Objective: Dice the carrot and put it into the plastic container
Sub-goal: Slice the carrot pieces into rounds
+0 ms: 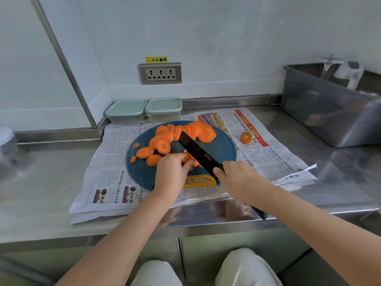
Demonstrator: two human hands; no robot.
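Stainless-steel counter runs along a white wall carrying a triple socket panel with a yellow warning label above it. Sheets of newspaper cover the middle of the counter, and one round blue cutting board lies on them, its yellow handle toward the front edge.

Two plastic containers stand side by side at the back edge, touching the wall strip: the left container and the right container. Both have their pale green lids on, and what is inside cannot be made out through the cloudy walls. At the right end a deep steel basin stands with a blurred faucet behind it.

Carrot slices lie in an overlapping heap on the far half of the board, too many to count, with a few loose rounds spread toward its left rim. One carrot top sits alone on the newspaper, right of the board.

The left hand presses curled fingers onto a small stack of carrot pieces near the board's middle. The right hand is wrapped around the handle of one black knife, whose blade slants across the board just beside the left fingertips and hides part of the stack.
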